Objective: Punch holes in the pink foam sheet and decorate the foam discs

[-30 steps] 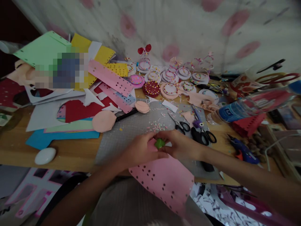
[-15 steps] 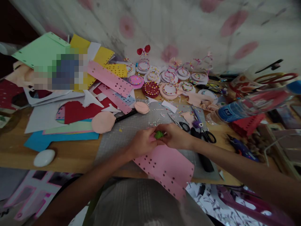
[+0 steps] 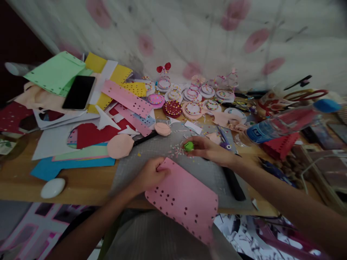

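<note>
My left hand (image 3: 150,175) pinches the upper left corner of a pink paper sheet (image 3: 189,187), which has small flower-shaped holes along its edges and in rows. The sheet hangs over the table's front edge. My right hand (image 3: 210,150) holds a small green paper punch (image 3: 189,146) between thumb and fingers, apart from the sheet. Beneath the punch, tiny paper bits (image 3: 176,150) lie on the grey cutting mat (image 3: 127,169). A black-handled tool (image 3: 233,184) lies on the mat under my right forearm.
Coloured paper sheets (image 3: 92,135) and a phone (image 3: 79,92) are piled at the left. Several beaded paper discs (image 3: 172,109) line the back. A plastic bottle (image 3: 284,124) lies tilted at the right, near a glue gun (image 3: 276,172). A white oval object (image 3: 52,187) sits front left.
The punch has come away from the pink sheet in my right hand, over the paper bits. My left hand has moved down slightly, keeping the sheet. The hands are now apart.
</note>
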### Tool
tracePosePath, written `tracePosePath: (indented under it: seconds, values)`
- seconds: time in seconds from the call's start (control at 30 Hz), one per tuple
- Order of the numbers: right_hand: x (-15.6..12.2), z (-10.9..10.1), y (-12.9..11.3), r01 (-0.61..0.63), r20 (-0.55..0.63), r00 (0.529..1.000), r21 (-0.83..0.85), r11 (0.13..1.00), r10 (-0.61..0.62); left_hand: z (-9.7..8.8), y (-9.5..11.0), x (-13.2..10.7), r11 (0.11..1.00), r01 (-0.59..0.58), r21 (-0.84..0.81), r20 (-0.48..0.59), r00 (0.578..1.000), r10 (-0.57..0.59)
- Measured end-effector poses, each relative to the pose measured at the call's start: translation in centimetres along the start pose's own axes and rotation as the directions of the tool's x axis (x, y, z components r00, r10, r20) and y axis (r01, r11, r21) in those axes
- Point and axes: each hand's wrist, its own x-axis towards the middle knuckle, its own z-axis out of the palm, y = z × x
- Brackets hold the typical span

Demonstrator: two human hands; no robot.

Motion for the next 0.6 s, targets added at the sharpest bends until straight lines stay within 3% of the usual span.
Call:
tracePosePath:
  seconds: [0.27,0.47,0.6]
  values:
    - [1.6,0.8,1.4,-0.066,-0.164,0.983,0.130,0.989,0.087,-1.6,0.3,-5.4,0.993,0.106,-0.057,0.006,0.994,-0.106]
    - [2.2,0.9,1.2,-0.021,-0.244,0.969,0.072,0.997,0.038,-4.2,-0.3,-9.3,0.989,0.143,-0.046,-0.170,0.974,-0.149]
    - [1.9,1.3,0.9,-0.003,-0.270,0.963,-0.034,0.999,-0.006,-5.7,-0.7,-11.8,0.991,0.130,0.017,-0.285,0.951,-0.120]
